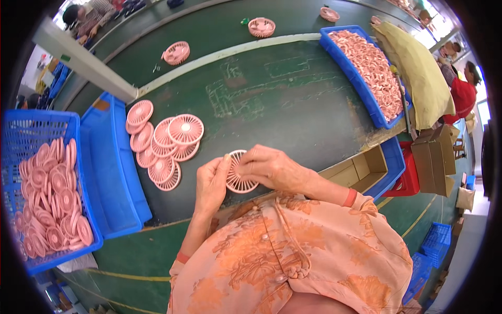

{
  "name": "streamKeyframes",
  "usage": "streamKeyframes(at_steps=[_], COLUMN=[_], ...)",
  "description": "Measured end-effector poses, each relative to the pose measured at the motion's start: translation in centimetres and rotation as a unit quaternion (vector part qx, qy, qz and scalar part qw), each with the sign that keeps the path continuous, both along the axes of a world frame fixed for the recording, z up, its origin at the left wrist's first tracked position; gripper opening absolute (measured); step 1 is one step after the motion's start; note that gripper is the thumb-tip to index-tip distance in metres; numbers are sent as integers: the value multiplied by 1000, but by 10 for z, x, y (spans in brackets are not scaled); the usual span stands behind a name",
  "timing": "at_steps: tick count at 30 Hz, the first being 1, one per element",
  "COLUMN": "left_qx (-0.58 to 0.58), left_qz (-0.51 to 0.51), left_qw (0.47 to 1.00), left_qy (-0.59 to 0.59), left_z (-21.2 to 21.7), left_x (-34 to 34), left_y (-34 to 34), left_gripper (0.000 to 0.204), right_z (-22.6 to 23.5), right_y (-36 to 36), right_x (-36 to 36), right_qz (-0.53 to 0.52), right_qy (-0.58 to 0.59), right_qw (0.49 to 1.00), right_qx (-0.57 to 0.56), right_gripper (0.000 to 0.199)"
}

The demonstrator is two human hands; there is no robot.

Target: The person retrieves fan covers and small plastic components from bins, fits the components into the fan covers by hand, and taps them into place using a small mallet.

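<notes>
A round pink fan grille (241, 184) with thin radiating slats is at the table's near edge, close to my body. My left hand (210, 182) grips its left rim between thumb and fingers. Over its upper right part, my right hand (276, 168) has its fingers bent and drawn together at the slats. Whatever those fingertips may pinch is hidden. To the left of my hands lies a loose pile of similar pink grilles (186, 129), some overlapping.
A blue crate (78, 157) full of pink grilles stands at far left, beside a blue bin (112, 183). At upper right, a blue tray (361, 99) holds small pink pieces. Beyond the pale divider (225, 48), a green conveyor carries pink baskets (261, 27). Cardboard boxes (433, 162) stand right.
</notes>
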State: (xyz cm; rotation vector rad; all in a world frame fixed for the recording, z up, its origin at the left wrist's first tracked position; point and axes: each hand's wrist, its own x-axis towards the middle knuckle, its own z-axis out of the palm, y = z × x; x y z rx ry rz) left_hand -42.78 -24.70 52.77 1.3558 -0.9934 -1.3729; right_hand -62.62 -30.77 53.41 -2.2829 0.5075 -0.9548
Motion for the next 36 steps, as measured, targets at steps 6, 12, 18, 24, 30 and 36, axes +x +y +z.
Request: streamKeyframes(at_steps=[6,12,18,24,30,36], left_qx=[55,-58,-275,-392,-438,-431], left_qz=[-92,-118,-90,-33,-47,-74], left_qw=[993,988,925,809,761,764], left_qy=[55,80,-246,-436,-477,-474], left_z=[23,37,23,7,-23,-28], left_x=[-9,-58,-105,-129,-133,-135], left_y=[-37,-105,-190,-243,-273,-280], left_gripper=[28,28,22,22,28,30], right_z=[12,35,42,29,2,24], right_y=[-21,-72,-166,-264,-324,-308], right_x=[-19,-74,-170,-261,-283,-268], right_qz=[32,-164,-478,-579,-578,-538], right_qy=[-33,-96,-61,128,268,287], right_qw=[999,978,876,801,771,792], right_qx=[25,81,-20,-88,-10,28], right_gripper=[17,52,33,18,19,19])
